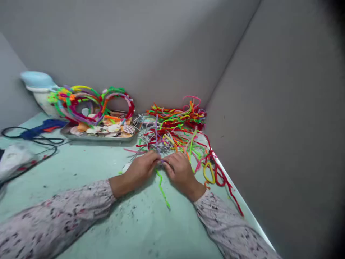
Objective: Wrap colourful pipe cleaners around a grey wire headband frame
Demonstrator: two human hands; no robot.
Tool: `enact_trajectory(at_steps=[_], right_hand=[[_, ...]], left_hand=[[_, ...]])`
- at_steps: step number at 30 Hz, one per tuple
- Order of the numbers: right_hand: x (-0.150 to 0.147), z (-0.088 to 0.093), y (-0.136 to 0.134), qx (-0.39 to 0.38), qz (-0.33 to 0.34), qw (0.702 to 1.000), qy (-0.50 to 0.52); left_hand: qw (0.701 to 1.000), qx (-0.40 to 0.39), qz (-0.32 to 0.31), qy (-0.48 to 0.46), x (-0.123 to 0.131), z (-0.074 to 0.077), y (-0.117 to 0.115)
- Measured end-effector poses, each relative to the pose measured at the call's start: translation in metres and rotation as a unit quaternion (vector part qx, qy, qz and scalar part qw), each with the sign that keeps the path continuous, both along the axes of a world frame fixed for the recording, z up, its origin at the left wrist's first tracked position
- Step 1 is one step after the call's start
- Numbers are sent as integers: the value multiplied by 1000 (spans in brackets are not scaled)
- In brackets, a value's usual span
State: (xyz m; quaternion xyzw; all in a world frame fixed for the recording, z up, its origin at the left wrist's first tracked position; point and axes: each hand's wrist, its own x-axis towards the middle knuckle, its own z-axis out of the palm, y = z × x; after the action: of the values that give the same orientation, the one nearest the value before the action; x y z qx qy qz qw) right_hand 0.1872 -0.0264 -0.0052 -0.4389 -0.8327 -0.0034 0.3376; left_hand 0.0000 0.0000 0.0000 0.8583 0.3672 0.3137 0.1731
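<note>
Work is supported on a pale green table [134, 230]. A loose pile of coloured fuzzy stems [178, 124] is heaped far, right of centre; a metal tray [99, 138] is placed far left, filled with shells [113, 128]. At centre, the left hand [142, 167] and right hand [180, 171] are held close together, fingertips pinched on a purple stem [156, 129] directed toward the far side. Just nearer, a wavy green stem [161, 189] is seen
</note>
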Motion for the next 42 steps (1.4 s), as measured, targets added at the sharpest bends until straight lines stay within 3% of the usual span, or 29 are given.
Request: enact_trajectory(at_steps=[19,30,36,42], right_hand=[[-2,2,0,14,-3,1000,18],[-2,5,-1,15,4,1000,-9],[-2,4,0,13,-9,1000,-18],[-3,5,1,12,-17,1000,22]], left_hand=[[1000,3,-6,-1,0,-1,-1],[999,14,14,47,-1,-3,-1],[1000,11,19,7,1,-1,-4],[994,43,63,-80,2,10,-11]])
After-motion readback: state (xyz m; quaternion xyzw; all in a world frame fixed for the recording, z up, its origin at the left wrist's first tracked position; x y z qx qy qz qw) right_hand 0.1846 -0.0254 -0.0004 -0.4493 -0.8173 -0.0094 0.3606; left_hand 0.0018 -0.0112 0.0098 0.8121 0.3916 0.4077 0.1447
